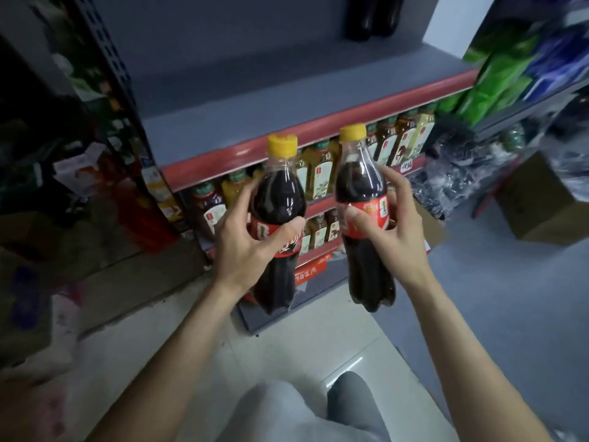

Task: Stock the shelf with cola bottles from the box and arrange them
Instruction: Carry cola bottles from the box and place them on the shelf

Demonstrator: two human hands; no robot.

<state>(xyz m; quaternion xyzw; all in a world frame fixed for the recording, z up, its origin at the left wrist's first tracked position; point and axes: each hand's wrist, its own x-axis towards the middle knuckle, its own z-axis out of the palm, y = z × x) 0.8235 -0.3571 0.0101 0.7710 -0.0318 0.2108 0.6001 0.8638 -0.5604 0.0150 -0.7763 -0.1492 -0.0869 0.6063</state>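
I hold two cola bottles upright in front of the shelf unit, each with a yellow cap and a red label. My left hand (pixel 251 237) grips the left cola bottle (pixel 279 199) around its label. My right hand (pixel 393 224) grips the right cola bottle (pixel 358 183) at its label too. Above them lies the grey shelf (pixel 255 100) with a red front edge, mostly bare. Two dark cola bottles (pixel 373 17) stand at its back right.
Lower shelves hold rows of tea bottles (pixel 318 173). A cardboard box (pixel 541 202) sits on the floor at the right beside plastic-wrapped packs (pixel 452 177). Green and blue packages (pixel 510 65) fill the right-hand shelf. Dark clutter lines the left.
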